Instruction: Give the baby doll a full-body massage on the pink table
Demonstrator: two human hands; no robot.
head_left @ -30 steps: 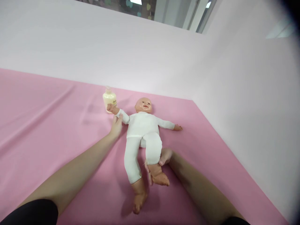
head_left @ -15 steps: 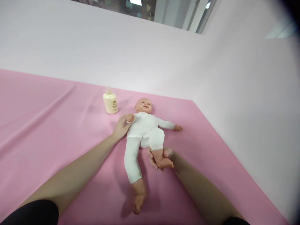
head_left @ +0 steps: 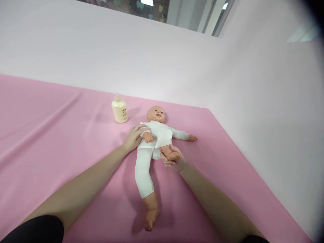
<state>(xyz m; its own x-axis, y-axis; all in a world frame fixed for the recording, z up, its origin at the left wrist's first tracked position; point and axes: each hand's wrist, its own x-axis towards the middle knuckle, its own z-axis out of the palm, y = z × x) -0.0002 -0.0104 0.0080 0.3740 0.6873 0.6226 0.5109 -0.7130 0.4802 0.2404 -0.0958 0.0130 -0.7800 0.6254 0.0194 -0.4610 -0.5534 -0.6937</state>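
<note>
A baby doll (head_left: pixel 156 129) lies on its back on a pink sheet (head_left: pixel 76 135), head toward the far edge. The left hand (head_left: pixel 133 137) curls around its left-side forearm, folded across the torso; the right hand (head_left: pixel 179 162) grips its raised right-side foot. A pump bottle (head_left: pixel 119 112) stands left of the head.

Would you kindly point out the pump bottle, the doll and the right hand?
Pump bottle (head_left: pixel 119 112), head view: its body.
Doll (head_left: pixel 144 159), head view: outstretched leg's thigh.
Right hand (head_left: pixel 179 163), head view: its middle, beside the foot.
</note>
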